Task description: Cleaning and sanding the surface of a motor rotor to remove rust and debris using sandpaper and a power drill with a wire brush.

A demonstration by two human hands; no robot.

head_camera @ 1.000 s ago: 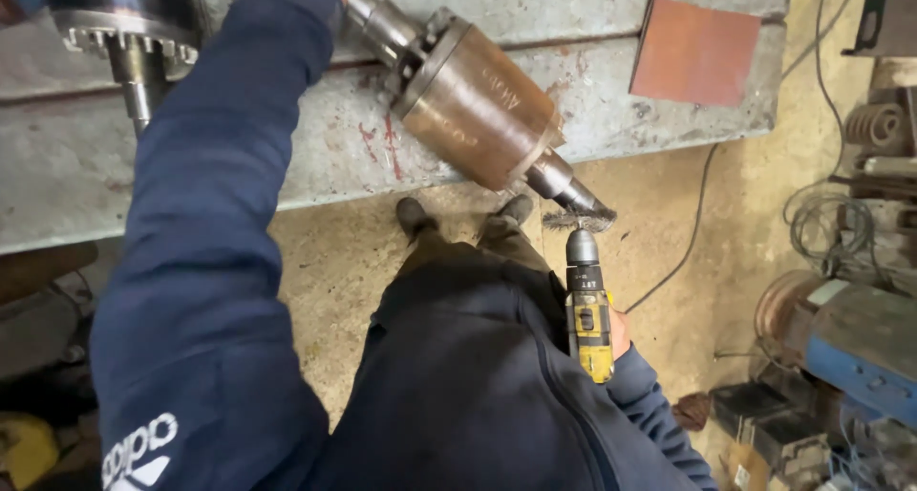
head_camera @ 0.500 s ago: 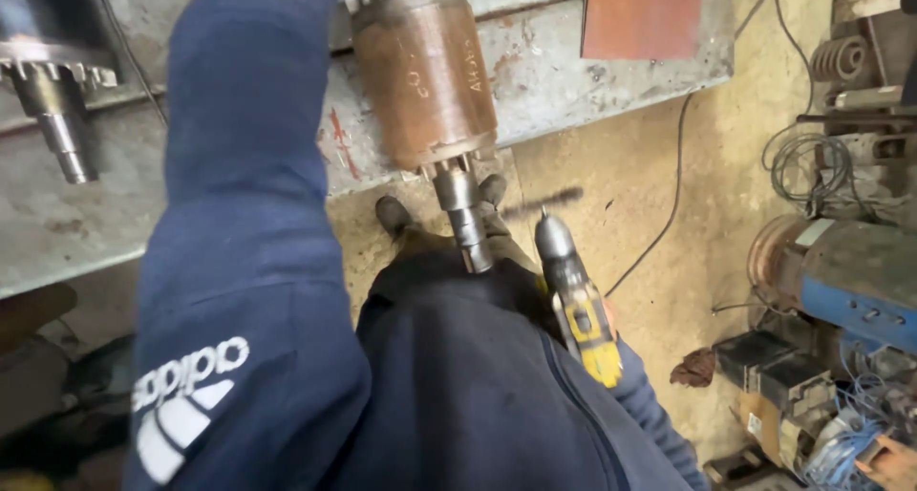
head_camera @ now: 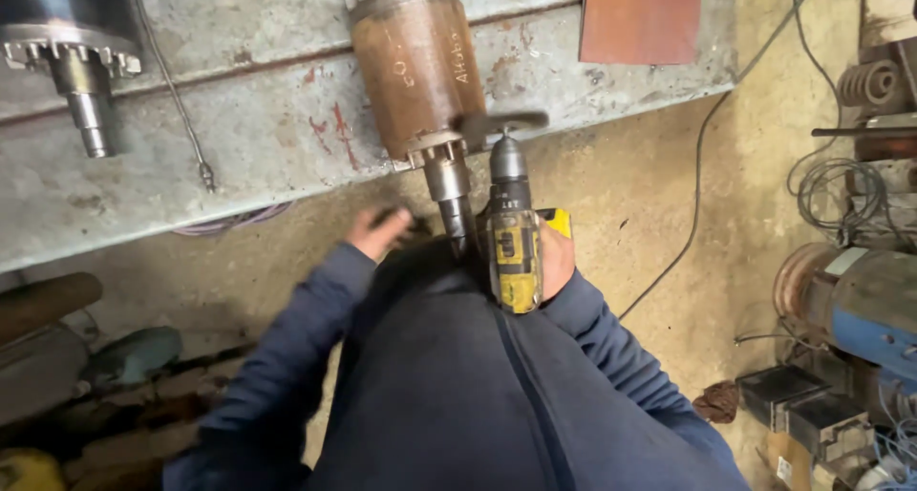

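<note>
A rusty brown motor rotor [head_camera: 418, 71] lies on the grey metal workbench [head_camera: 239, 147], its steel shaft [head_camera: 455, 200] sticking out over the front edge towards me. My right hand [head_camera: 556, 260] grips a yellow and black cordless drill [head_camera: 513, 233]; the blurred wheel attachment [head_camera: 501, 123] on its tip sits against the rotor's lower end. My left hand [head_camera: 379, 231] hovers blurred below the bench edge, left of the shaft, fingers apart and holding nothing.
A second rotor with a toothed ring and shaft [head_camera: 72, 52] lies at the bench's left end. A reddish plate [head_camera: 640, 13] rests at the back right. Motors, coils and cables [head_camera: 850, 262] crowd the right side. Pipes and scrap [head_camera: 67, 348] lie lower left.
My left arm has dropped from the rotor's top end down to below the bench edge. The drill has moved up, so its wheel now meets the rotor's end.
</note>
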